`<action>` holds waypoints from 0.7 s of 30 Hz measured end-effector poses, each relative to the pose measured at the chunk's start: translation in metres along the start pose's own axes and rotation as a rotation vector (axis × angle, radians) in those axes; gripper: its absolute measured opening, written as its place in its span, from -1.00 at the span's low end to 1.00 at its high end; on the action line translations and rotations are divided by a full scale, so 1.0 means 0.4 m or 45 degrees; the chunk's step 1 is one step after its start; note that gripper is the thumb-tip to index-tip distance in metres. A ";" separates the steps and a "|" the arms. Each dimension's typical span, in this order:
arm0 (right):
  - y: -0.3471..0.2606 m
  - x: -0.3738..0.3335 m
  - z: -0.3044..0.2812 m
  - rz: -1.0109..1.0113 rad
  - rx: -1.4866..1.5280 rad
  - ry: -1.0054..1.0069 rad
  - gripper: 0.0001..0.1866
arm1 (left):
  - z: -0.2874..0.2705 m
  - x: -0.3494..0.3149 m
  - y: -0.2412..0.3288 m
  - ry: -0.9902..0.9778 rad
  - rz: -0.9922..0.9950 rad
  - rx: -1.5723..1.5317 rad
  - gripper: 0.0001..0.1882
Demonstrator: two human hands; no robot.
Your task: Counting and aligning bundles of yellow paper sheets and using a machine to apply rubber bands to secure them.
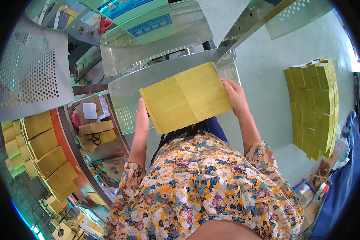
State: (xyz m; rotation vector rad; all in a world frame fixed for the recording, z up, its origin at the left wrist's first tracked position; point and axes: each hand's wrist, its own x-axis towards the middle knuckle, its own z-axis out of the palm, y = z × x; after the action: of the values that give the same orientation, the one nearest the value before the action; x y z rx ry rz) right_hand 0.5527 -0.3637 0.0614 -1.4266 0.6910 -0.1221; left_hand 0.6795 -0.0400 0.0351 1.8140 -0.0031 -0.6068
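Observation:
A wide rectangular piece of yellow paper, perhaps a stack, is held level in front of my body. It has rough edges and a crease across its middle. My left hand is closed along its left edge, with the thumb upright there and the other fingers mostly hidden. At the right edge my right hand grips the paper, thumb near the top and fingers underneath. Just beyond the paper is the metal ledge of a machine with a clear guard above it.
A perforated metal panel stands at the left. Black scissors lie on a cluttered shelf below it, beside stacks of brownish-yellow paper. Piled yellow bundles sit on the floor at right, near blue sheeting.

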 end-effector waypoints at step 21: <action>0.009 0.050 0.110 0.054 0.513 0.027 -0.59 | 0.015 0.149 0.095 -0.077 0.023 -0.171 -0.22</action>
State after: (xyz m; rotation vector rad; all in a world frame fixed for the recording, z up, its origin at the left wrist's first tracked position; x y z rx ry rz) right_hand 0.5898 -0.3348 0.0500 -1.0253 0.6703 -0.2303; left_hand 0.7400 -0.0761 0.0440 1.6638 -0.0191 -0.6343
